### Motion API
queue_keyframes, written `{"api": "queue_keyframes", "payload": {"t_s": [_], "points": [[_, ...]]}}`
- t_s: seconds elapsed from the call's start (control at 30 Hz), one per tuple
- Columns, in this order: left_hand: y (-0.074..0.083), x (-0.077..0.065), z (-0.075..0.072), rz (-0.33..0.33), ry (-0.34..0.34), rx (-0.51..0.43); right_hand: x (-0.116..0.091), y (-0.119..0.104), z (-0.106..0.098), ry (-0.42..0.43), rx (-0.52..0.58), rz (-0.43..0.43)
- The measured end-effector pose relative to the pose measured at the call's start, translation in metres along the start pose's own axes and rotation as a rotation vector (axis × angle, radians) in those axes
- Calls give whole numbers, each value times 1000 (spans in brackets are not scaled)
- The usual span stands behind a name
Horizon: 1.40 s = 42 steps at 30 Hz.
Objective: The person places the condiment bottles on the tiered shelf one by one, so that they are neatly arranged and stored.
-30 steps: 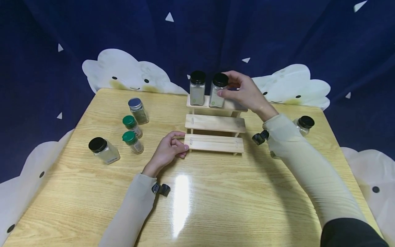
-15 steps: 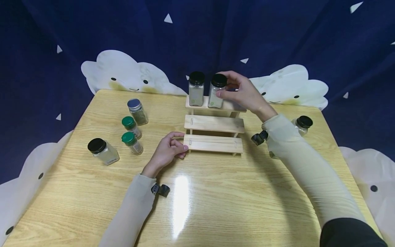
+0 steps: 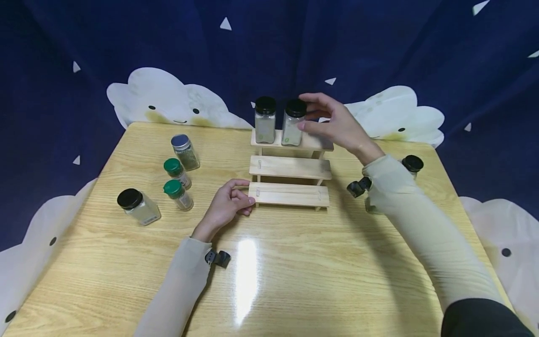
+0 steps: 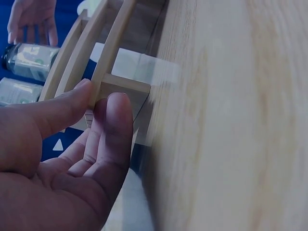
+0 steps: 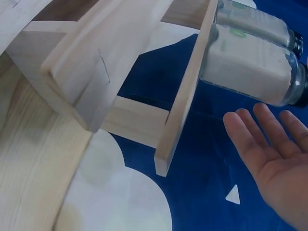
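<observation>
Two spice jars with black lids, the left one (image 3: 265,128) and the right one (image 3: 292,130), stand upright on the top step of a three-step wooden rack (image 3: 290,194). My left hand (image 3: 224,206) pinches the left end of the lowest step between thumb and fingers, also seen close up at the rack's end in the left wrist view. Beside the right jar is my right hand (image 3: 340,125), its fingers spread. The right wrist view shows these fingers (image 5: 240,139) relaxed, a small gap from the jar (image 5: 250,67), and nothing held.
On the table's left stand a blue-lidded jar (image 3: 185,152), two green-capped shakers, one behind (image 3: 178,173) and one in front (image 3: 178,194), and a black-lidded jar (image 3: 139,206). To the right, another black-lidded jar (image 3: 412,164) is partly hidden by my right sleeve (image 3: 421,220).
My right hand has let go of the right jar and drawn slightly away to the right. The jar stays on the top step. My left hand keeps its hold on the rack.
</observation>
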<state>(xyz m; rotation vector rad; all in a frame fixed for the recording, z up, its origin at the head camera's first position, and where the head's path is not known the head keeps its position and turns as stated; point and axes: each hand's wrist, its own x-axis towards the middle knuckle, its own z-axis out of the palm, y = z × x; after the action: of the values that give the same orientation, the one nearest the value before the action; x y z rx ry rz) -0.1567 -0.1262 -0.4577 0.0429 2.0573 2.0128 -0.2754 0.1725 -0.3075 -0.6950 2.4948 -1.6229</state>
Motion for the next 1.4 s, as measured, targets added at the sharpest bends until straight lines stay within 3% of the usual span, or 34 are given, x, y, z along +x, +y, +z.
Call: {"api": "queue_keyframes", "payload": {"t_s": [0.67,0.93,1.4], "points": [[0,0,-1,-13,3,11,-31,-8,-29,72,-20,18],[1,0,0,-11,-2,31,-51,-15,-44,103,-56,51],[0,0,1,-6,-4,18,-92,-21,-69,114,-136,32]]}}
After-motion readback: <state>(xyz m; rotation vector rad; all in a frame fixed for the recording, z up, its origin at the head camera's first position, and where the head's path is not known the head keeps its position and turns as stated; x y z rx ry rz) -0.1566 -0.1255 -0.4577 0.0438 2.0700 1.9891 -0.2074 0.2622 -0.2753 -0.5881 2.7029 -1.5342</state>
